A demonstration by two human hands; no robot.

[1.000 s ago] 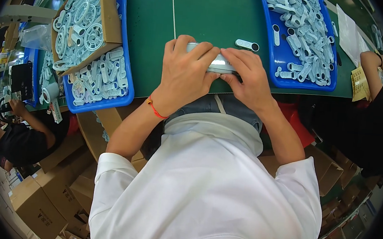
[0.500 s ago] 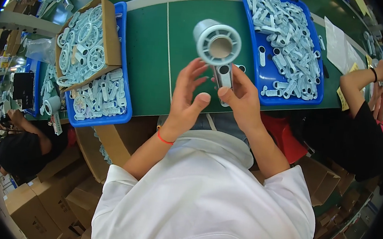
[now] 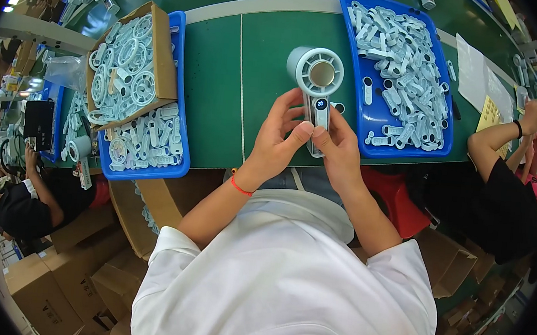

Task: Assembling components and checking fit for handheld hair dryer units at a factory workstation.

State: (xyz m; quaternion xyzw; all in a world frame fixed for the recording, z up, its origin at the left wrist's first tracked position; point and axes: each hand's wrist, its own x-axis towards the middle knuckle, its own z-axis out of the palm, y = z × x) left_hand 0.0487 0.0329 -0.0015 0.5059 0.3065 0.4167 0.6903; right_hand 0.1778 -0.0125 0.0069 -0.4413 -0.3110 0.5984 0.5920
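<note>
A pale blue handheld fan (image 3: 316,71) stands upright in front of me, its round head with a spoked ring at the top. On its handle a small dark display is lit. My left hand (image 3: 280,132) is closed around the handle's left side, thumb at the front. From the right, my right hand (image 3: 342,147) grips the handle too, and its thumb rests on the front beside the left thumb, below the display. The fingers behind the handle are partly hidden.
On the right lies a blue tray (image 3: 368,119) heaped with small pale handle parts. A cardboard box (image 3: 170,69) of ring-shaped parts rests on another blue tray (image 3: 183,154) at the left. Co-workers sit on both sides. A red stool (image 3: 399,204) stands below the table edge.
My left hand has closed in from beside the fan onto its handle. The fan has shifted slightly right and lower in view, and its display is now lit.
</note>
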